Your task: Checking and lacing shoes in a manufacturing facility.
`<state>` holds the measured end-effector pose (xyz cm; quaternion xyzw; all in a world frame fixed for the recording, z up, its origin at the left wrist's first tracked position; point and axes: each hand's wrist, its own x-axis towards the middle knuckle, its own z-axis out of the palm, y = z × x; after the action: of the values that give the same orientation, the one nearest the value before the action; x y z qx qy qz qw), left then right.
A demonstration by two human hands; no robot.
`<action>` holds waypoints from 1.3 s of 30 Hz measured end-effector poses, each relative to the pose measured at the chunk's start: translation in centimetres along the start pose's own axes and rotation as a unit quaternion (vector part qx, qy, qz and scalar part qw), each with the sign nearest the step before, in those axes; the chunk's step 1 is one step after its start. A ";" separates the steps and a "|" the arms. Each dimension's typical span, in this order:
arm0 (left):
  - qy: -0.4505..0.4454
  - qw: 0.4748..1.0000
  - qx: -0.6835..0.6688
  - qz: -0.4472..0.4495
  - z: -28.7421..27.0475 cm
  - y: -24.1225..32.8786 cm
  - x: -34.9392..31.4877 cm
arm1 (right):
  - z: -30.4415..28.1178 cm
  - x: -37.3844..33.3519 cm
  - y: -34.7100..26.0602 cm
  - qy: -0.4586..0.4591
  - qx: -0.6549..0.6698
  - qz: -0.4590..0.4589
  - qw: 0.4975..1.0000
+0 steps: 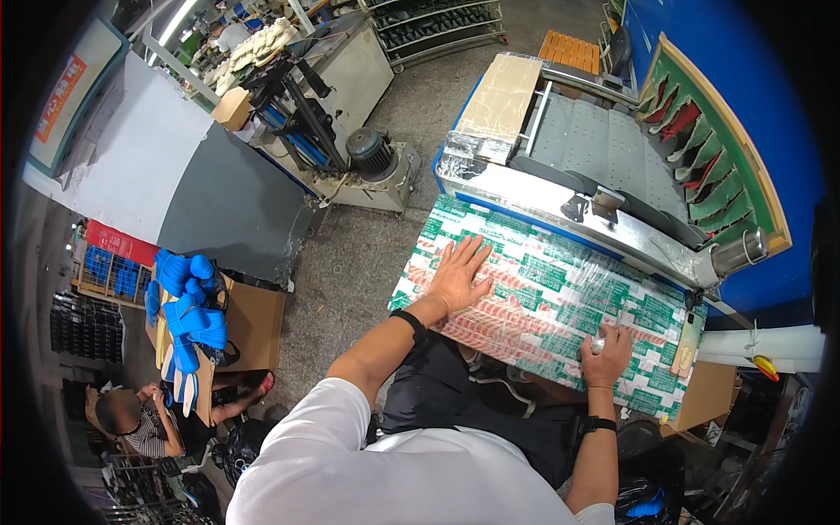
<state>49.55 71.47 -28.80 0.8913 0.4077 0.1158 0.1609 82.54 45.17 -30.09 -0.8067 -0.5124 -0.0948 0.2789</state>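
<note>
My left hand (459, 278) lies flat with its fingers spread on a work board (542, 262) covered in green, white and red patterned tape and clear film. Toward the right side of the board, my right hand (605, 357) is closed around a small tool (598, 345) with a pale, shiny rounded end. A thin tip seems to stick up past the fingers; the rest is hidden in the grip. A flat, phone-like object (688, 344) rests at the board's right edge.
Beyond the board stands a machine (586, 144) with a grey perforated conveyor and a metal roller. A green rack (713, 166) holds red and green pieces. Blue shoe-shaped items (188, 306) are heaped at left, near a seated person (149, 424). A motor (372, 156) stands farther back.
</note>
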 end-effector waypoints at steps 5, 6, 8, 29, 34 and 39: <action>0.002 1.000 -0.004 0.002 0.0 0.0 0.0 | 0.1 0.0 0.1 0.003 -0.006 0.000 1.000; 0.004 1.000 -0.004 0.003 0.1 -0.1 0.0 | 0.1 0.0 0.0 0.003 -0.006 -0.001 1.000; 0.002 1.000 -0.003 0.001 0.1 -0.1 0.0 | 0.1 0.0 0.0 0.003 -0.006 -0.003 1.000; 0.018 1.000 -0.004 0.005 0.1 -0.2 -0.1 | -0.2 0.1 -0.3 0.001 -0.001 0.004 1.000; 0.001 1.000 -0.001 -0.001 -0.1 -0.1 -0.2 | -0.1 -0.1 -0.2 -0.005 -0.007 0.007 1.000; 0.001 1.000 -0.015 0.014 1.3 0.9 0.7 | -0.9 -0.5 1.2 -0.011 -0.013 0.019 1.000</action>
<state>51.13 71.20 -29.60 0.8945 0.3933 0.1252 0.1718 83.54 43.92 -29.98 -0.8210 -0.4983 -0.0871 0.2646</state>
